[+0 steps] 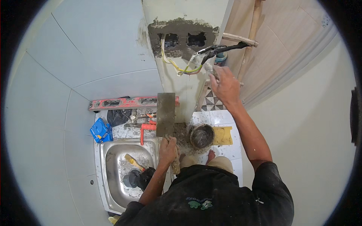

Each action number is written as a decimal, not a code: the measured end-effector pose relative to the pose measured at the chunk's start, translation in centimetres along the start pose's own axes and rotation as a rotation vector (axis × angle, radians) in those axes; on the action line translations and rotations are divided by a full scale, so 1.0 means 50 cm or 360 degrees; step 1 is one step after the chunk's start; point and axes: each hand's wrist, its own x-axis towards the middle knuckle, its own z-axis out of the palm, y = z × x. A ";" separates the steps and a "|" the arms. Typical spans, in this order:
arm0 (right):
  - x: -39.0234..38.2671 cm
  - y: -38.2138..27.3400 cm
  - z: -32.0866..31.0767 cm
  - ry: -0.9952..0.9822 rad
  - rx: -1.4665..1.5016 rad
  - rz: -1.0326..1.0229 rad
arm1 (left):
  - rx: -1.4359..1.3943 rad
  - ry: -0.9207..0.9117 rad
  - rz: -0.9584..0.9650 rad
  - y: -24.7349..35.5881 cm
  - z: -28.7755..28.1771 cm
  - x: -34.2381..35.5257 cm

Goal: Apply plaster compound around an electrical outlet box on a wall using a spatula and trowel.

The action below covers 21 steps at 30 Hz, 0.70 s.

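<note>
My left hand (167, 152) grips a flat steel trowel (165, 113), its grey rectangular blade pointing away from me above the counter. My right hand (224, 84) is raised with fingers closed around a small greyish object (210, 70) that I cannot make out, just below a bundle of yellow, white and dark wires (194, 69). The wires come from the wall, where fresh grey mortar (179, 25) surrounds two dark openings (197, 38). A round bowl (202, 136) coated in dark mortar stands below, on a yellow flat piece (225, 135).
A stainless sink (109, 165) holds a brush (135, 162). Behind it lie a red spirit level (128, 103), orange-handled tools (147, 128), a blue package (98, 130) and a black bag (118, 116). Wooden battens (250, 41) stand at right. Tiled walls (49, 113) enclose the left.
</note>
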 end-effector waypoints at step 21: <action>-0.134 0.121 -0.099 -0.0179 0.0314 0.0343 | -0.0036 -0.0045 -0.0035 0.009 0.082 -0.025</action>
